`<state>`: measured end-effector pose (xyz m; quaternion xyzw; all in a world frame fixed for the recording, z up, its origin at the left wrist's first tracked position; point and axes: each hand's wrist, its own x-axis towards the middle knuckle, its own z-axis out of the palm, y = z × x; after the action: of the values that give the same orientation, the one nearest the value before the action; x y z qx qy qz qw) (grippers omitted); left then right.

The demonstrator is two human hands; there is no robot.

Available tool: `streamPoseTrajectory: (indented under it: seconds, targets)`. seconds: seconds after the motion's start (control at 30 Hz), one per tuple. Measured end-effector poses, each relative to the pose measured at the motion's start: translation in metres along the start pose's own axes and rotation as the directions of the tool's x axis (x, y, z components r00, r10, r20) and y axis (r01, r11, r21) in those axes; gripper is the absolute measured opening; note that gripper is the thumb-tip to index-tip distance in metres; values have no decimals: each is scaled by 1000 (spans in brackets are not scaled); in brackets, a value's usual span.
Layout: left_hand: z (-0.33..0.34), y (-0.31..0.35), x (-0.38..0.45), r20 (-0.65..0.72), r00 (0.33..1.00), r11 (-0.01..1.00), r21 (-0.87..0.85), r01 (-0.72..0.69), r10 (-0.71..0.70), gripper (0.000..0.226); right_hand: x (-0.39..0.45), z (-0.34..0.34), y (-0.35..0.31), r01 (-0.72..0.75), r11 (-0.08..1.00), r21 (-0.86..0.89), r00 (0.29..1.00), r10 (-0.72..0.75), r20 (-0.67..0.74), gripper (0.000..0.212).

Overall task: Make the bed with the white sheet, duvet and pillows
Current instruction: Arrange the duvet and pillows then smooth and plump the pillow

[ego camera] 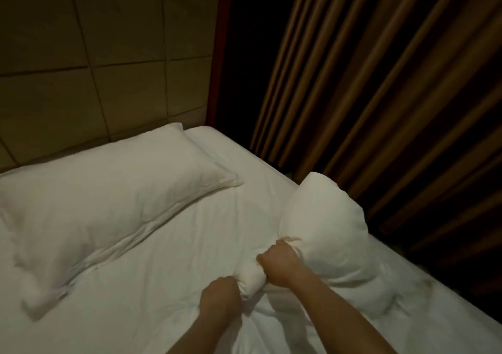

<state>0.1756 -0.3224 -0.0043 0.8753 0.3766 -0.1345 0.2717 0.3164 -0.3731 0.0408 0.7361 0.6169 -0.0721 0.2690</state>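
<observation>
sheet's on and one plump white pillow [108,190] placed, both hands' fingers [267,258] gripping the second soft white pillow [323,228] beside it, no duvet visible yet

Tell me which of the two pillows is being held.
The pillow on the right, near the curtain-side edge. Both hands, left hand and right hand, have a grip on its bunched end. The other pillow lies untouched by the headboard.

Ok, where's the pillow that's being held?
In the head view, right of centre: the held pillow stands near the curtain-side edge, both hands gripping its near end.
</observation>
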Motion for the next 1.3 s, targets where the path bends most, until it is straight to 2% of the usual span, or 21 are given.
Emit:
streamPoseTrajectory:
  seconds: [0.03,0.07,0.2,0.37,0.6,0.97,1.1,1.3]
  targets:
    - [7,10,-22,-11,1000,1000,-4,-17,17,36,-30,-6,-2,-14,1000,18,999,13,43,25]
    - [13,22,-45,-33,999,999,-17,-34,33,35,-58,-1,-1,-20,1000,-13,999,19,-26,24]
    - [49,63,-135,-79,993,996,24,-81,82,30,-168,23,-16,-101,995,11,993,102,-62,26]
    - [88,86,-196,-120,988,994,58,-92,98,28,-243,61,-33,-152,986,66,980,159,-119,28]
    - [91,96,-254,-138,984,992,63,-108,116,28,-299,57,-52,-191,977,95,961,206,-185,31]
    - [151,88,-318,-114,966,970,110,-218,230,27,-377,102,-109,-338,930,142,928,355,-113,36]
    - [172,87,-347,-116,968,966,163,-200,221,24,-407,119,-129,-350,918,187,916,377,-138,40]
    - [212,133,-412,-164,958,957,214,-197,234,25,-489,160,-127,-312,901,301,902,381,-205,44]
